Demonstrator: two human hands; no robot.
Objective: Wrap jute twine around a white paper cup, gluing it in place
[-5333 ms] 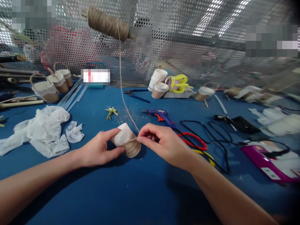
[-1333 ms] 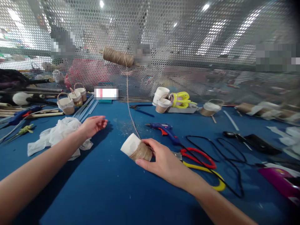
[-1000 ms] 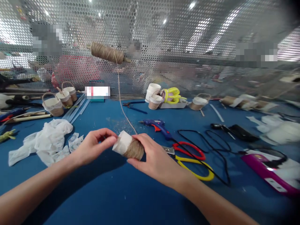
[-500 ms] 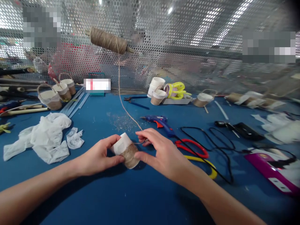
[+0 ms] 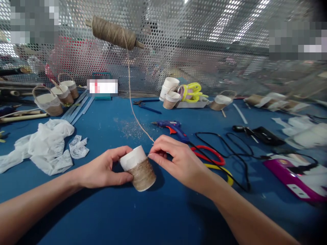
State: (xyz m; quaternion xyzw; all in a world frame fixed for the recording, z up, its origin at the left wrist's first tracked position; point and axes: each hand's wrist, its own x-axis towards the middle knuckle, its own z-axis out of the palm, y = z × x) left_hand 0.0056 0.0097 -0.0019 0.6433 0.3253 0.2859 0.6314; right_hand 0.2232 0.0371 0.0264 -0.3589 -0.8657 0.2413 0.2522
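Observation:
My left hand (image 5: 103, 169) grips a white paper cup (image 5: 138, 167) tilted on its side, its lower part wound with brown twine. My right hand (image 5: 176, 160) pinches the twine strand (image 5: 133, 109) right at the cup's wrapped edge. The strand runs up from my fingers to a twine spool (image 5: 113, 33) hung on the perforated metal screen. Both hands hover just above the blue table (image 5: 153, 214).
A blue glue gun (image 5: 173, 127), red and yellow scissors (image 5: 213, 160) and a black cable (image 5: 237, 153) lie right of my hands. Crumpled white plastic (image 5: 46, 144) lies left. Finished twine-wrapped cup baskets (image 5: 49, 102) and more cups (image 5: 170, 92) stand at the back. A purple case (image 5: 293, 177) sits far right.
My left hand came back from the left and took the cup. My right hand let go of the cup body and pinched the twine; more of the cup now shows wound twine.

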